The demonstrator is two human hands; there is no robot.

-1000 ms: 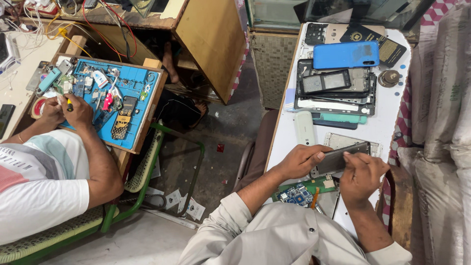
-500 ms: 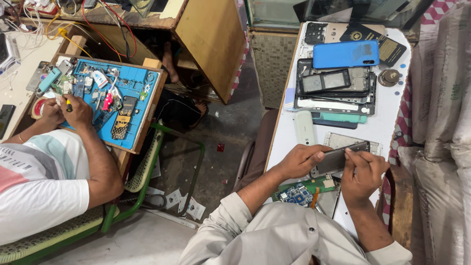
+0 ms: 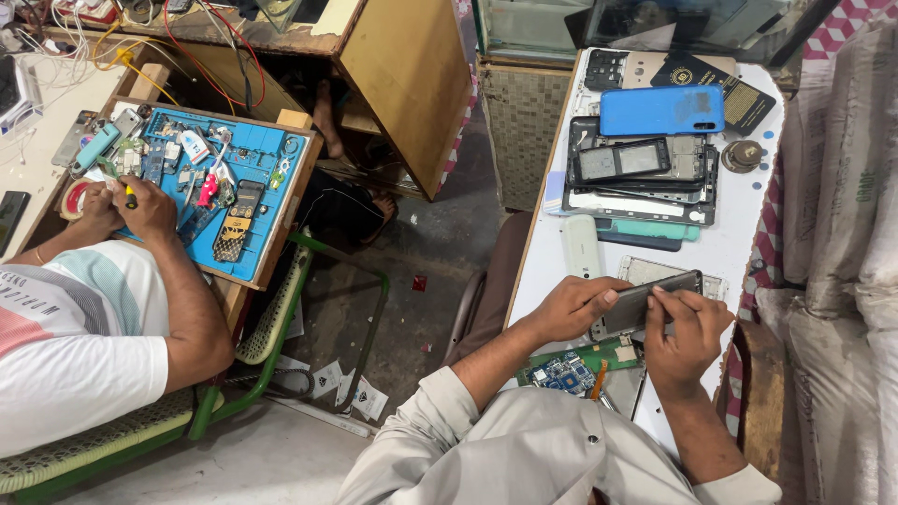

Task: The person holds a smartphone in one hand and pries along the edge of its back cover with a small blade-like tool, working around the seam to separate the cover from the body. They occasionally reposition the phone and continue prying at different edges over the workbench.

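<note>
My left hand (image 3: 572,307) and my right hand (image 3: 690,329) both grip a dark phone body (image 3: 644,303), held tilted just above the white table (image 3: 748,234). My left hand holds its left end. The fingers of my right hand press on its upper right edge. Under my hands lie a green circuit board (image 3: 580,363) with a blue part and a silver phone frame (image 3: 655,269).
A blue phone back cover (image 3: 660,109), stacked phone frames (image 3: 644,178) and a white oblong case (image 3: 582,245) lie further up the table. At left a co-worker's hands (image 3: 126,208) work over a blue mat (image 3: 238,173) with small parts. Sacks (image 3: 847,234) line the right.
My hands keep their hold on the phone body, with only a slight shift of the right fingers. The co-worker's hands have moved a little at the blue mat.
</note>
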